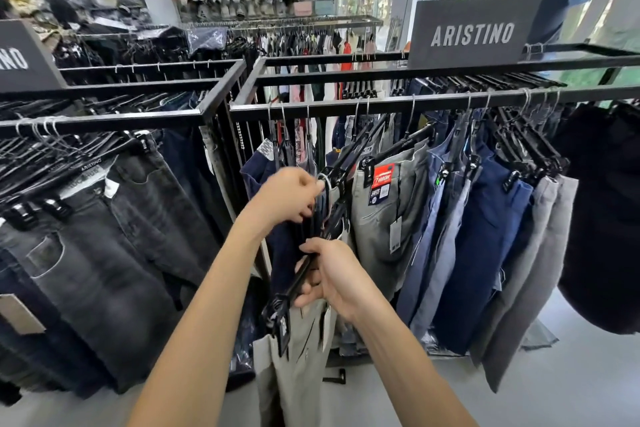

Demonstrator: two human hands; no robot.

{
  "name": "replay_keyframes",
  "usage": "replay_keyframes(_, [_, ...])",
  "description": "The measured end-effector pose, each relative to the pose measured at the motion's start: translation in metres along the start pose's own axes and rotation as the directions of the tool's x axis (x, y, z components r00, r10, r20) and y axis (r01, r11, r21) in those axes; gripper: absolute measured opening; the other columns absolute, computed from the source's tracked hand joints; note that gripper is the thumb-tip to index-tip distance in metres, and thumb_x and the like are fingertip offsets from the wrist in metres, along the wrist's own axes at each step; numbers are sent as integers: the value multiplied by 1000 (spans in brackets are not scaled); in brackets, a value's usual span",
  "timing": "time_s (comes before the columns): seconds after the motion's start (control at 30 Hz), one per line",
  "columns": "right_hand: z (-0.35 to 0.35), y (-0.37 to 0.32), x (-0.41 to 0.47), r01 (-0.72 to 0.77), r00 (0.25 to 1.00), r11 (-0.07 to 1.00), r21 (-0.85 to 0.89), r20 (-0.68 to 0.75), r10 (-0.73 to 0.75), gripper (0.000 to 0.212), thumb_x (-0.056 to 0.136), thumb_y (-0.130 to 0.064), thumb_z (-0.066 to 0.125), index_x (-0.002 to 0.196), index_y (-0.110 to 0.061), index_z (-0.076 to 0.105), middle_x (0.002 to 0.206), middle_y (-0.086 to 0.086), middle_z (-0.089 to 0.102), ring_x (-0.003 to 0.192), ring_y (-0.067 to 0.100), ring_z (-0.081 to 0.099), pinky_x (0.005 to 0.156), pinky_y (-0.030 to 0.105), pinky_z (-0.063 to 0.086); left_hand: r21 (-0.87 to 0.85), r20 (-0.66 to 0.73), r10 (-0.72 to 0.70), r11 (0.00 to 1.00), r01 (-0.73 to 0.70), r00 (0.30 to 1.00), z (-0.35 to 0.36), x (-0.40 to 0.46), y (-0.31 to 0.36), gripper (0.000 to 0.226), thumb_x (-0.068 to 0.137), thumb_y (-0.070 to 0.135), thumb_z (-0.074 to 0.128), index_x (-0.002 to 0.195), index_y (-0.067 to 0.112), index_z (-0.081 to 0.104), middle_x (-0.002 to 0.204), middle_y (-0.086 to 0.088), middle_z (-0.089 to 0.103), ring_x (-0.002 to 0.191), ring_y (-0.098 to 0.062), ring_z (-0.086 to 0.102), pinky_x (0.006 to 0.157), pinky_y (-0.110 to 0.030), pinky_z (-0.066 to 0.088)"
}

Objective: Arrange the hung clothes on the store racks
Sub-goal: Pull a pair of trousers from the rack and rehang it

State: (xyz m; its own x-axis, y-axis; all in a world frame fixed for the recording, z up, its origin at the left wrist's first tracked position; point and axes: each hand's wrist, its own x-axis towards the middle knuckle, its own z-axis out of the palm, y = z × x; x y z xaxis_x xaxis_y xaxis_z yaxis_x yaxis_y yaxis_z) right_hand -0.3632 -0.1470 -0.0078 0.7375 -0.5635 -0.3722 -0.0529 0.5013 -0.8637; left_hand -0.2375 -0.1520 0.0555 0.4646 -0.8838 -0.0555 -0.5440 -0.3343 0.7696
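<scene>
While my right hand point(337, 276) grips the stiff black plastic clip hanger point(294, 291), its limp grey trousers point(298, 374) dangle. My left hand point(292, 196) pinches the hanger's thin metal hook point(325, 184), the best hold I judge.

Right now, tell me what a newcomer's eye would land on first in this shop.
The ARISTINO sign on top of the right rack. Next, at centre, two bare arms: the left hand pinches a hanger hook, and the right hand grips a black clip hanger carrying pale trousers. A red tag marks the grey shorts beside them.

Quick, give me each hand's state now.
Left hand: pinches the metal hook of a black clip hanger.
Right hand: grips a black plastic clip hanger carrying light grey trousers.
</scene>
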Motion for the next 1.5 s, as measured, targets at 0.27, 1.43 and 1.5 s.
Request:
replay_keyframes(0.27, [-20, -2, -8, 0, 998, 999, -35, -69, -2, 32, 98, -18, 45, 69, -5, 51, 50, 5, 45, 34, 16, 37, 33, 25, 39, 7, 60, 203, 979, -204, 977, 25, 68, 50, 31, 96, 8, 46, 120, 16, 64, 106, -3, 69, 100, -22, 68, 90, -35, 57])
replay_keyframes(1.43, [-150, -152, 116, 167, 961, 980, -107, -205, -186, 30, 96, -10, 41, 113, 4, 62, 63, 2, 42, 46, 15, 36, 36, 22, 20, -104, -222, 132, 982, -158, 966, 81, 204, 143, 36, 101, 15, 26, 122, 9, 55, 78, -9, 70, 75, -18, 66, 74, -33, 52])
replay_keyframes(1.5, [-157, -161, 126, 177, 962, 976, -127, -189, -199, 19, 95, -10, 44, 95, -7, 63, 65, 5, 49, 54, 21, 45, 46, 26, 29, 69, -305, 199, 980, -187, 931, 86, 209, 146, 31, 100, 16, 27, 109, 14, 56, 72, -7, 69, 71, -17, 63, 74, -32, 49])
